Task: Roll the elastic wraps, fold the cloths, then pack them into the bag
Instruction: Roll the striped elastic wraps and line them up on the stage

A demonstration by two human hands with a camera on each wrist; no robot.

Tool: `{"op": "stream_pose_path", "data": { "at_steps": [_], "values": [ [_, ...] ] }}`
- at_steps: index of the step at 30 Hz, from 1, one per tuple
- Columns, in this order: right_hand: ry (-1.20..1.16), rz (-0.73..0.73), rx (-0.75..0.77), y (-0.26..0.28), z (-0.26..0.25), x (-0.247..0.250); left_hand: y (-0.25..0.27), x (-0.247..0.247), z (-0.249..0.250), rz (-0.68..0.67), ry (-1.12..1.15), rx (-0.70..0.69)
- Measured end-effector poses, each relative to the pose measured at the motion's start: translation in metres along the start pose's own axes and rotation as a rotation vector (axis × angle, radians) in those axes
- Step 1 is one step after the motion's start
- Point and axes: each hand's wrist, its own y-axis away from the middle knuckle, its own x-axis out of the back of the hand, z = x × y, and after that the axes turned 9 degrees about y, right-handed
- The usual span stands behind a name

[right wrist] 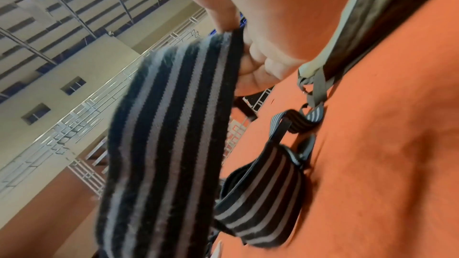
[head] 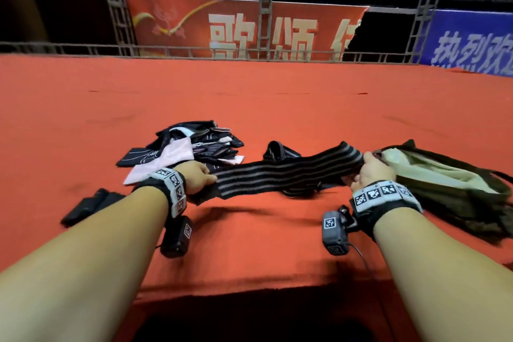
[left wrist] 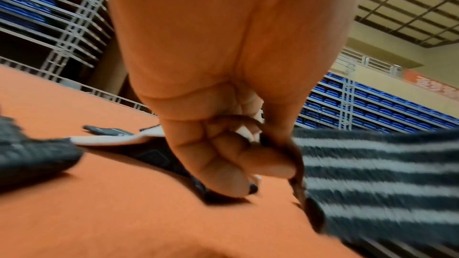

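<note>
**Head view: striped wrap stretched between both hands**

Head view shows a black-and-grey striped elastic wrap (head: 288, 172) held taut above the red worktop (head: 249, 108), near its front edge. The left hand (head: 195, 176) pinches one end, fingers (left wrist: 268, 166) curled round the fabric. The right hand (head: 373, 172) grips the other end, fingers (right wrist: 270, 66) closed on it. The rest of the wrap (right wrist: 263, 189) trails down in a loose loop on the worktop below the stretched part. Just beside the right hand lies an open dark bag (head: 449, 183) with a pale lining, toward the right edge. Behind the left hand sits a heap of dark and pink cloths (head: 188, 150). A dark item (head: 88, 207), too blurred to identify, lies left of the left wrist.
</note>
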Motion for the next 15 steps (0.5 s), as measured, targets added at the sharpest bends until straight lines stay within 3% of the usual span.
{"op": "stream_pose_path", "data": {
  "at_steps": [2,9,12,15],
  "values": [
    [-0.037,-0.011,-0.052,0.006,0.008,-0.013,0.011,0.016,-0.017,-0.035,0.160,0.087],
    [-0.113,-0.198,-0.054,0.033,0.038,-0.036,0.042,0.052,-0.063,-0.087,0.232,0.208],
    [-0.110,-0.207,-0.081,0.027,0.057,-0.036,0.050,0.065,-0.078,-0.008,0.261,0.254],
    [-0.045,-0.205,-0.077,0.005,0.081,-0.034,0.049,0.075,-0.091,0.159,0.351,0.287]
  ]
}}
